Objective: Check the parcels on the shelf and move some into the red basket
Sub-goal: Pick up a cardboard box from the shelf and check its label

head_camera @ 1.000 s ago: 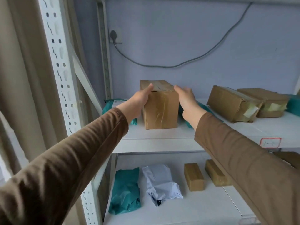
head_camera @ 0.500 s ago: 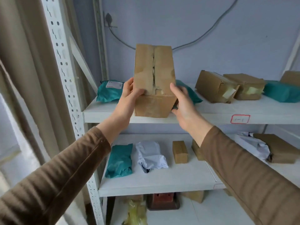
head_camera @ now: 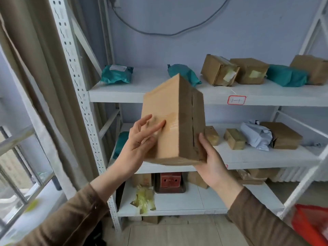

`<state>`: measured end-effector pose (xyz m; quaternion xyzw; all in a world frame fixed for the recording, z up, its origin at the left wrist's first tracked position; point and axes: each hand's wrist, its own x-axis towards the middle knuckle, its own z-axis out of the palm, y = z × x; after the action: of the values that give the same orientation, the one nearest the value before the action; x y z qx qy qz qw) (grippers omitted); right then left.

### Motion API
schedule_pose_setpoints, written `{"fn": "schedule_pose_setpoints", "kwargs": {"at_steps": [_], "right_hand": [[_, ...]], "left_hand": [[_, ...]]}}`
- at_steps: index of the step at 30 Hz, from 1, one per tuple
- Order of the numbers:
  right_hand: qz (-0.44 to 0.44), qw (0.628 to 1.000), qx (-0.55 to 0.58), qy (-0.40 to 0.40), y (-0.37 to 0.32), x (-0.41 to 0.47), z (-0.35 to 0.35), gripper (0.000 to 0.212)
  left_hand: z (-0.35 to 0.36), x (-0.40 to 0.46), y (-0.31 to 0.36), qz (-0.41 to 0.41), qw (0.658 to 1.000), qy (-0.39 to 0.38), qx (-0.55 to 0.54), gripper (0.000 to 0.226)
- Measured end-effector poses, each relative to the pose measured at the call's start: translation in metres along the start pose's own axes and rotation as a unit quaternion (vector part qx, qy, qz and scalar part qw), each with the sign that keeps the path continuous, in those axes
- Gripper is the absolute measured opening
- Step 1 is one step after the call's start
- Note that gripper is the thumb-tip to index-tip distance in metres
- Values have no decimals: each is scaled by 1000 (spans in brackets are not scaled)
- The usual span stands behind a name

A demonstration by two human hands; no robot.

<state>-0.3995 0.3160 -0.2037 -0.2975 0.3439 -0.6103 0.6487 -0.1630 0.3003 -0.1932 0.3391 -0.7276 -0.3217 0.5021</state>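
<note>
I hold a tall brown cardboard box (head_camera: 170, 121) upright in the air, in front of the white shelf unit (head_camera: 177, 94). My right hand (head_camera: 211, 166) grips its lower right corner from below. My left hand (head_camera: 142, 139) lies with straight fingers flat against its left face. The red basket (head_camera: 312, 226) shows at the bottom right corner, on the floor. On the top shelf lie teal bags (head_camera: 117, 74) and several brown boxes (head_camera: 219, 71).
The middle shelf carries small brown boxes (head_camera: 234, 139), a white bag (head_camera: 256, 135) and a flat brown parcel (head_camera: 284, 135). The lowest shelf holds a red-brown block (head_camera: 170, 180) and yellow tape scraps (head_camera: 144, 197). A beige curtain (head_camera: 40, 68) and a window are at the left.
The box has come off the top shelf, toward me and down, and turned so a corner edge faces me. The view has pulled back and the red basket has come into sight.
</note>
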Motion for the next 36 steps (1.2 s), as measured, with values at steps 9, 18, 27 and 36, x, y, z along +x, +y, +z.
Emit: {"fn": "schedule_pose_setpoints", "kwargs": {"at_steps": [9, 18, 27, 36], "right_hand": [[71, 989, -132, -19, -25, -1, -10, 51], [-69, 937, -336, -64, -36, -14, 11, 39], [-315, 720, -603, -137, 6, -24, 29, 84], [-220, 857, -450, -123, 2, 6, -3, 52]], "left_hand": [[-7, 18, 10, -329, 928, 26, -174, 104], [-14, 9, -34, -298, 918, -107, -238, 55], [-10, -3, -68, -201, 872, -37, -445, 48], [-9, 14, -58, -124, 950, 28, -284, 61]]}}
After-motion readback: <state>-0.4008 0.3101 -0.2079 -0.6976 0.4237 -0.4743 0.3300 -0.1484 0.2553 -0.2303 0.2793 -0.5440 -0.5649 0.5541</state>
